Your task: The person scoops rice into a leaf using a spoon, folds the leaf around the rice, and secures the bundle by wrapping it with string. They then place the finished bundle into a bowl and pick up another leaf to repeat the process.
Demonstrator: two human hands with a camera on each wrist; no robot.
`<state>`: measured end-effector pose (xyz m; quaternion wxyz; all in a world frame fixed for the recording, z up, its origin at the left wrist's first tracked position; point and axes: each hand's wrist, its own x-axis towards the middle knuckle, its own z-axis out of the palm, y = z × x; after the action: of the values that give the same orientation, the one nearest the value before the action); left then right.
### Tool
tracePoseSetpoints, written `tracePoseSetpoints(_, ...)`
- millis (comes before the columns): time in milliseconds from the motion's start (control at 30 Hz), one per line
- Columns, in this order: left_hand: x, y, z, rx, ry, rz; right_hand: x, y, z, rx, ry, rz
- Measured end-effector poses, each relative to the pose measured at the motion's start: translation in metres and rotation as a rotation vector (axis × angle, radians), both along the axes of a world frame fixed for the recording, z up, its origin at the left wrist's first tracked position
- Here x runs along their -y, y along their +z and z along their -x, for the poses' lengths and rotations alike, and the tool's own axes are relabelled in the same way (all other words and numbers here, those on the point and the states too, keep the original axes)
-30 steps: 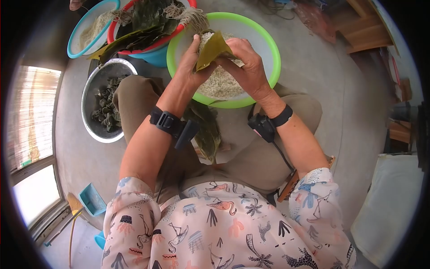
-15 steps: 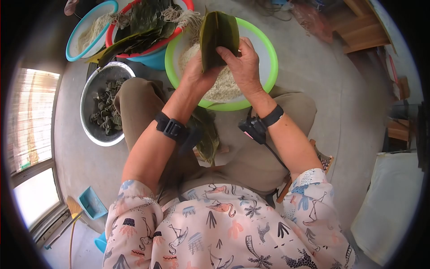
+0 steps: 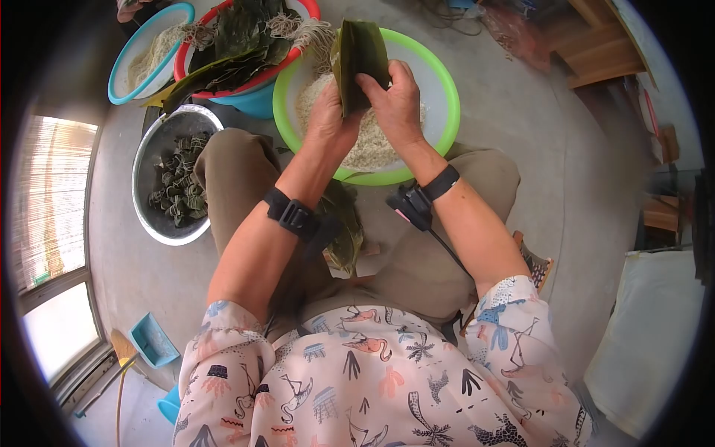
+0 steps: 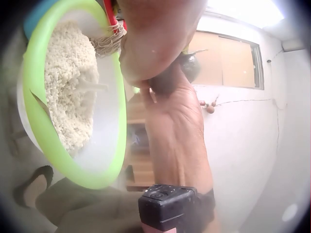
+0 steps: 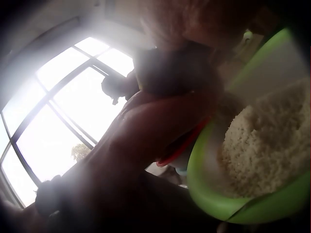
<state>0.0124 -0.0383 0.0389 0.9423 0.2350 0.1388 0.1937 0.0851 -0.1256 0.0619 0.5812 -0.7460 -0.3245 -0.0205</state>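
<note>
Both hands hold a folded dark green leaf wrap (image 3: 363, 56) upright above a green-rimmed basin (image 3: 449, 134) of white rice (image 3: 370, 151). The left hand (image 3: 331, 121) grips the wrap's lower left side. At the right, the right hand (image 3: 399, 104) pinches it, thumb lying across the near face and fingers behind. Whatever the wrap contains is hidden in the head view. In the left wrist view, the wrap's dark rounded end (image 4: 190, 67) shows between the hands. The right wrist view is dim, with the rice (image 5: 267, 145) below the hands.
Left of the knee, a metal basin (image 3: 139, 201) has several small tied leaf dumplings (image 3: 179, 182). Behind stand a red-rimmed basin (image 3: 181, 63) with leaves (image 3: 246, 37) and string (image 3: 313, 33), and a blue-rimmed basin (image 3: 114, 78) of rice. Loose leaves (image 3: 344, 235) lie between the legs.
The leaf wrap has turned from a tilted cone showing its yellowish side to standing upright with its dark face toward me. Over the last half second the hands shifted only slightly.
</note>
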Motion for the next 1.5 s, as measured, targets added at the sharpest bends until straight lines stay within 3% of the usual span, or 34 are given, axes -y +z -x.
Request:
tracePoseSetpoints(167, 0.004, 0.007, 0.003, -0.008, 0.011, -0.051, -0.005, -0.004, 0.002, 0.092, -0.067, 0.019)
tracePoseSetpoints(233, 0.005, -0.003, -0.001, -0.137, 0.107, -0.019, -0.002, 0.001, 0.002, 0.302, -0.12, 0.112)
tracePoseSetpoints(267, 0.003, -0.008, -0.002, -0.138, 0.105, -0.018, -0.001, 0.004, 0.001, 0.301, -0.122, 0.113)
tracePoseSetpoints(333, -0.001, -0.014, -0.003, -0.168, 0.099, -0.044, 0.001, 0.012, 0.0, 0.527, -0.111, 0.165)
tracePoseSetpoints(433, 0.001, -0.013, -0.001, -0.245, 0.125, -0.044, 0.003, 0.009, 0.001, 0.583, -0.027, 0.252)
tracePoseSetpoints(633, 0.001, -0.024, -0.004, -0.186, 0.175, -0.065, -0.002, 0.004, 0.012, 0.378, 0.057, 0.15)
tracePoseSetpoints(1167, 0.003, -0.02, -0.002, -0.25, 0.258, -0.149, -0.002, -0.003, 0.017, 0.368, 0.105, 0.152)
tracePoseSetpoints(1267, 0.003, -0.015, 0.0, -0.254, 0.244, -0.213, -0.003, -0.003, 0.017, 0.38, 0.107, 0.148)
tracePoseSetpoints(1433, 0.007, 0.014, 0.008, -0.213, 0.226, -0.022, -0.003, -0.004, 0.015, 0.402, 0.07, 0.162)
tracePoseSetpoints(1500, 0.009, 0.019, 0.011, -0.228, 0.204, -0.048, -0.004, -0.005, 0.015, 0.399, 0.059, 0.19)
